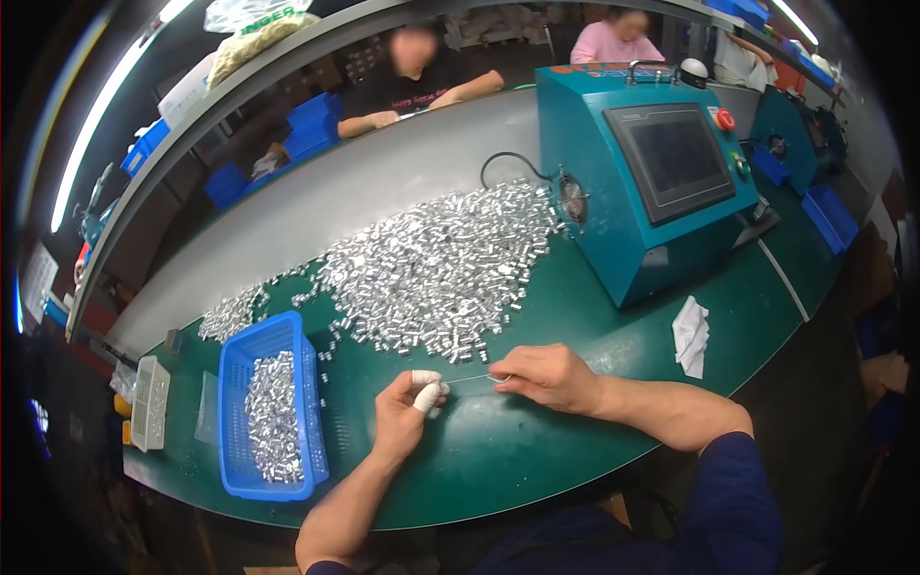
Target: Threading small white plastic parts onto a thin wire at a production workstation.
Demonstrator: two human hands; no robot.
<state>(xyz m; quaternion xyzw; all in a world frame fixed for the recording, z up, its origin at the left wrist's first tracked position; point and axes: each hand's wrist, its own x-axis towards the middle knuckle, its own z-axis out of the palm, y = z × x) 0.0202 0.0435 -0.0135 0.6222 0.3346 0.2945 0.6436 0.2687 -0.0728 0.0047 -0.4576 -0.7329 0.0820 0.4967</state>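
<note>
My left hand [401, 412] is over the green worktop, with white finger covers on its thumb and forefinger. Those two tips are pinched together, and what lies between them is too small to make out. A thin metal wire [468, 379] runs from there across to my right hand [548, 377], whose fingers are closed on its bent end. Just beyond both hands spreads a large heap of small silvery metal sleeves [431, 268]. To the left of my left hand, a blue plastic basket [228, 412] holds many more of these sleeves.
A teal machine [599, 220] with a dark screen stands at the right of the green table [565, 450]. Near it lies a crumpled white cloth [690, 335]. A pale tray [150, 402] is at the far left. Two people sit beyond the grey partition [402, 153].
</note>
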